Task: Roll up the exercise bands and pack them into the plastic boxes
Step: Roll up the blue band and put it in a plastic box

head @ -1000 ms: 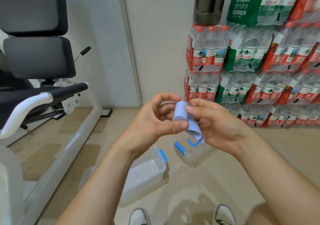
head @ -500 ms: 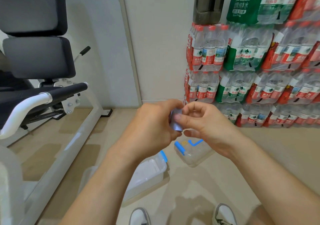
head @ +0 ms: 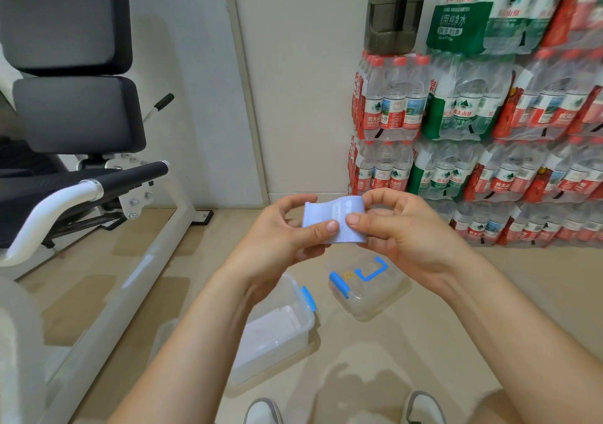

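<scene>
Blue band point(head: 336, 224) above clear boxes point(head: 370, 304); bottle packs point(head: 463, 113) behind.

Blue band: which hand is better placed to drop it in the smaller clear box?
Right, probably: the right hand pinches the blue band nearly above the smaller clear box; the left hand sits further left.

Wide bare floor point(head: 548, 270) right of the small box point(head: 368, 296). Blocked left by a gym machine point(head: 78, 113), at the back by stacked water bottles point(head: 456, 117).
</scene>
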Demonstrator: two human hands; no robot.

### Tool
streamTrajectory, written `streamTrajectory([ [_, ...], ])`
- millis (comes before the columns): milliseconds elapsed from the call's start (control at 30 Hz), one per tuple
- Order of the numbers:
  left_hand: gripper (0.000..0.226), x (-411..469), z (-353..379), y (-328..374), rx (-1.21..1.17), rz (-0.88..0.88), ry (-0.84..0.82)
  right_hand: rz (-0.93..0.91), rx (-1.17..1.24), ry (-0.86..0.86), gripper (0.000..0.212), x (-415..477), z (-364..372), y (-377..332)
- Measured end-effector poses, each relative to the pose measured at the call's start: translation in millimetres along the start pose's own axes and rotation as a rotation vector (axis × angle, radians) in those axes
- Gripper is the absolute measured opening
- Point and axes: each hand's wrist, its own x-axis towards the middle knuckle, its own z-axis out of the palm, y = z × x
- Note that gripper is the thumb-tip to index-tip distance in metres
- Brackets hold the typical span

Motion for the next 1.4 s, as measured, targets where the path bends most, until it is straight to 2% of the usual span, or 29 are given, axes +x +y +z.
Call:
streamTrajectory([
  [67,0.056,2,0,0,-0.067,0.021,0.025,-0.016,-0.006,-0.002,0.024,0,0,0],
  [200,0.028,2,1,-2,0.028,0.054,0.018,-0.063,-0.082,-0.021,0.025,0,-2,1],
  [333,0.023,3,-1,-1,0.045,0.103,0.027,-0.127,-0.145,-0.064,0.026,0,-3,1],
  [433,0.017,2,1,0,0.096,0.165,0.054,-0.157,-0.135,-0.141,0.033,-1,-4,0],
  [500,0.013,2,2,-2,0.124,0.19,0.057,-0.161,-0.115,-0.188,0.03,-2,-6,0],
  [667,0.014,-3,2,0,0.082,0.239,-0.038,-0.184,-0.067,-0.231,0.032,-4,-6,-1],
  [733,0.012,-4,4,2,0.095,0.291,0.009,-0.202,-0.058,-0.187,0.036,-4,-4,0],
  [867,0.011,-3,7,4,0.164,0.376,0.191,-0.188,-0.019,-0.046,0.031,-1,0,1],
  [967,0.013,-4,9,5,0.272,0.41,0.298,-0.138,0.047,-0.052,0.024,-2,3,3],
  [1067,0.015,-4,13,3,0.36,0.43,0.353,-0.192,-0.036,-0.059,0.028,-4,8,4],
  [1200,0.018,-6,14,4,0.469,0.392,0.287,-0.267,-0.239,-0.008,0.028,-3,5,5],
  [1400,0.007,-6,-5,10,0.425,0.267,0.077,-0.264,-0.351,-0.068,0.019,-5,1,5],
])
